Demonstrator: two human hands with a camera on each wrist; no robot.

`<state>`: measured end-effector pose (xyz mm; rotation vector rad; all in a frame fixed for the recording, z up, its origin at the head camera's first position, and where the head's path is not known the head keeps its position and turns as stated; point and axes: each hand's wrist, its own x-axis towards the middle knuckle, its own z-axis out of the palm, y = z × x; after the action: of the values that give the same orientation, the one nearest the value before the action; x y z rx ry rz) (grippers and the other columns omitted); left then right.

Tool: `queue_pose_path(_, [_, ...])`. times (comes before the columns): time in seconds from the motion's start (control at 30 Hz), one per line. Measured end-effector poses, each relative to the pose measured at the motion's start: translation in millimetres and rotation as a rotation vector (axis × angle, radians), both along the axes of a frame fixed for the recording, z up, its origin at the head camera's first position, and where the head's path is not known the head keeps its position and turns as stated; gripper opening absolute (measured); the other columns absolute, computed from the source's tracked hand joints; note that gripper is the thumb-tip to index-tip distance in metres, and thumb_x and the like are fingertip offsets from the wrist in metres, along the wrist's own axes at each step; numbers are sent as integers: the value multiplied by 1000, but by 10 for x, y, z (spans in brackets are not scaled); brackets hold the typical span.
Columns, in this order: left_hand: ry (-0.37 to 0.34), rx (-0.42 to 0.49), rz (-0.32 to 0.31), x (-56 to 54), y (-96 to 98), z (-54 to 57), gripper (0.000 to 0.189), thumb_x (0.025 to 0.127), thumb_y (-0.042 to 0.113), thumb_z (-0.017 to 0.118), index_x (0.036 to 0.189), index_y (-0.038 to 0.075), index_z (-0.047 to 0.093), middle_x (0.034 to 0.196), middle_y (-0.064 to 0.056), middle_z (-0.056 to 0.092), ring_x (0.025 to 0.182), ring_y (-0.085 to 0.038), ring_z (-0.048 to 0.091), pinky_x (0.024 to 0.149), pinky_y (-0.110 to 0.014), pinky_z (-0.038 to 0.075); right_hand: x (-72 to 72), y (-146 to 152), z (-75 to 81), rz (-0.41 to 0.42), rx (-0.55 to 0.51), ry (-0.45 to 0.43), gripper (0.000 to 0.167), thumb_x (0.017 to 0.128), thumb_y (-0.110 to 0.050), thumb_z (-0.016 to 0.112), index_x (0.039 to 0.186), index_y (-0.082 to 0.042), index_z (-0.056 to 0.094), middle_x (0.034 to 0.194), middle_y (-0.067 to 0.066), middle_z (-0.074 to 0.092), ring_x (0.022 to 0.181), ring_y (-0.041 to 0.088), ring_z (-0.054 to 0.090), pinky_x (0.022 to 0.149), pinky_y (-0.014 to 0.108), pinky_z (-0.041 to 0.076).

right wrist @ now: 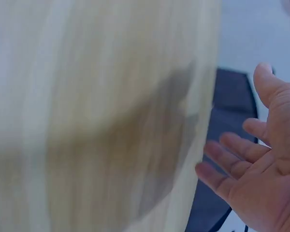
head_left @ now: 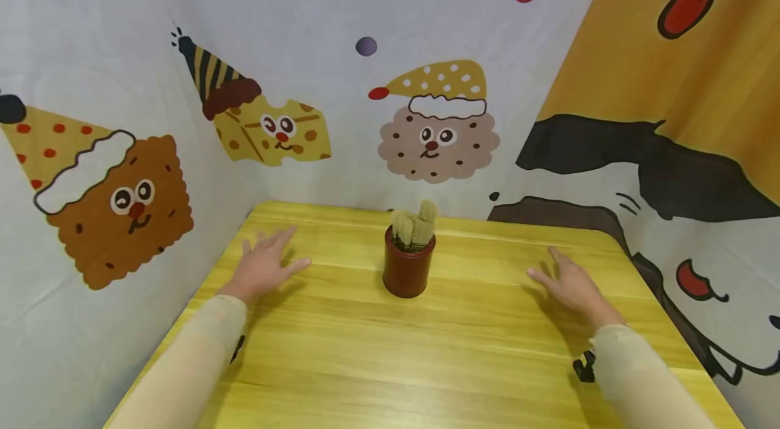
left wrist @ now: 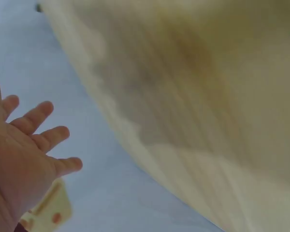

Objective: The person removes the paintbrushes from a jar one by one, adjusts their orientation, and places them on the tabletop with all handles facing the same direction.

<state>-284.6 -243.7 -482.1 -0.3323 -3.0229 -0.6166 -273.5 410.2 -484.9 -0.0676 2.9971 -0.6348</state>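
A dark red cylindrical pot point(head_left: 407, 275) stands upright towards the back of the wooden table, holding pale, fuzzy, cactus-like stems point(head_left: 422, 231). To its left, my left hand point(head_left: 265, 271) hovers over the table with fingers spread and nothing in them. My right hand point(head_left: 574, 285) is on the pot's other side, apart from it, its fingers extended and holding nothing. In the left wrist view the left hand point(left wrist: 24, 154) shows its palm and splayed fingers. The right wrist view shows the right hand point(right wrist: 266, 186) with fingers slightly bent around no object.
The yellow wood-grain table point(head_left: 365, 361) has rounded back corners. White cloth point(head_left: 292, 3) printed with cartoon biscuits and cheese hangs behind and to the left. On the right, a large orange, black and white print point(head_left: 615, 77) covers the cloth beside the table edge.
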Motion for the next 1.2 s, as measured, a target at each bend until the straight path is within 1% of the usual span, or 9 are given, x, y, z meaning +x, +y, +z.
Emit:
queue_pose_path(0.13, [-14,156,-48,5,310,138,88,103,67,60,171,20,30,170,-17,42,157,-47,38,127,-75,16,-26,-291,89,7,-208,17,89,109,-63,49,168,1,29,162,35,42,145,57,47,110,70,47])
queue_pose_path(0.4, [26,438,-144,109,1112,413,71,104,50,68,166,28,41,162,-8,54,151,-38,49,119,-61,44,-92,-1032,245,37,-674,17,68,106,-55,61,160,-15,50,147,21,64,132,40,65,115,60,49])
queue_pose_path(0.5, [28,470,-155,118,1311,443,70,104,52,68,165,32,42,161,-5,55,129,-42,65,112,-58,51,-102,-1274,284,67,-768,39,59,106,-47,66,154,-15,57,141,16,69,123,26,69,110,49,55])
queue_pose_path(0.63, [28,452,-159,95,1491,438,71,103,59,65,165,33,42,161,-5,56,126,-39,67,111,-56,51,-105,-1537,344,122,-827,37,54,105,-42,70,150,-14,61,139,13,70,116,11,69,102,30,57])
queue_pose_path(0.7, [31,436,-153,81,1544,423,71,102,61,65,164,33,43,160,-5,57,142,-32,58,115,-55,50,-102,-1637,373,139,-841,28,53,104,-41,71,148,-13,62,140,13,70,117,9,69,100,26,56])
queue_pose_path(0.83, [13,425,-144,54,1611,374,69,102,63,64,163,35,46,158,-3,58,99,-26,69,104,-51,54,-87,-1769,417,142,-843,32,50,102,-42,74,143,-15,66,141,12,71,116,8,69,100,27,56])
queue_pose_path(1.0, [-4,403,-151,25,1673,342,71,100,66,64,162,35,48,161,-1,56,59,-12,44,100,-48,52,-110,-1876,460,190,-842,74,46,102,-39,75,141,-15,68,136,13,73,112,12,71,102,36,58])
queue_pose_path(1.1, [-14,392,-146,21,1706,345,73,100,65,65,162,31,49,163,1,54,63,-16,50,105,-48,52,-137,-1934,477,215,-839,96,44,102,-35,76,140,-15,68,132,14,75,109,12,72,97,31,59])
queue_pose_path(1.2, [-15,390,-134,27,1735,355,73,100,64,66,162,28,49,163,1,54,105,-23,70,115,-52,50,-152,-1985,485,229,-832,104,44,101,-33,77,139,-14,69,130,15,76,106,12,73,93,26,58])
